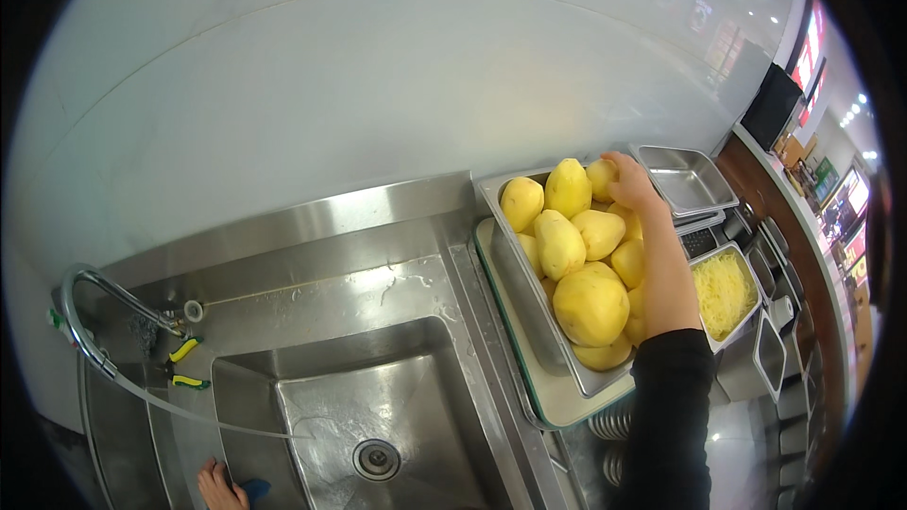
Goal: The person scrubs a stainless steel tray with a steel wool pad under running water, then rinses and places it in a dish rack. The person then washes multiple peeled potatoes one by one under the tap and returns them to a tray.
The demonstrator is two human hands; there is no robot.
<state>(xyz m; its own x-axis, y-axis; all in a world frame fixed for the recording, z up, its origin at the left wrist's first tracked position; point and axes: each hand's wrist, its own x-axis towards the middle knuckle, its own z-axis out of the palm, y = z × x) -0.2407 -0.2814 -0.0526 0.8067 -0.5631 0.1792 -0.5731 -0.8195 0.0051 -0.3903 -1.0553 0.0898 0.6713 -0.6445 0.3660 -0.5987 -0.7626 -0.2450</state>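
Peeled yellow potatoes [560, 244] are heaped in a deep stainless steel pan [521, 283]. My right hand [629, 183] reaches to the pan's far right corner, its fingers curled over a peeled potato [601, 178]. The pan stands on a pale cutting board [567, 400] with a green edge, right of the sink. At the bottom left, my left hand [218, 487] is at the near left rim of the stainless steel sink basin [375, 397]. A small blue object [255, 489] shows beside its thumb; whether the hand grips it is unclear.
Water runs from the curved faucet [88, 347] into the basin. Yellow-green handles [186, 350] and a steel scourer [144, 333] lie near its base. Right of the potatoes are an empty steel pan [684, 180], a container of yellow shreds [723, 294] and stacked steel coils [609, 423].
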